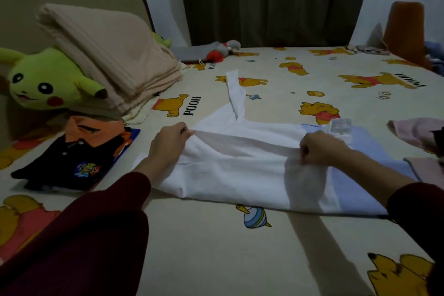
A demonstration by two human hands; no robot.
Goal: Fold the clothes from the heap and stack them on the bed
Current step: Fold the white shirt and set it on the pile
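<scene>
Pinching a raised ridge of cloth from both ends, the left hand (169, 142) and the right hand (319, 149) hold the white cotton shirt with a pale blue panel (240, 175), which lies spread at the middle of the cream cartoon-bear bedsheet (216, 247) in the head view, the only one there is. The left thumb and fingers are clamped together on the fold at about 9 o'clock of the shirt; the right fingers are curled tight on the same fold at about 3 o'clock, so neither hand has fingers spread.

Risks, as I judge them: the long white sleeve (235, 96) trails loose toward 12 o'clock, and if the ridge is carried over without tucking it, the sleeve could stick out of the finished fold or drag the cloth askew. Uneven pull between the two pinches could leave a slanted crease. The cloth bunches under the right hand, which may lock in wrinkles.

At 9 o'clock the folded black and orange polo shirt (79, 156) is the stack so far; a careless sweep of the left maroon sleeve (96, 235) could disturb it. The pink garments (413, 132) at 3 o'clock sit just beside the blue panel and could get caught up.
</scene>
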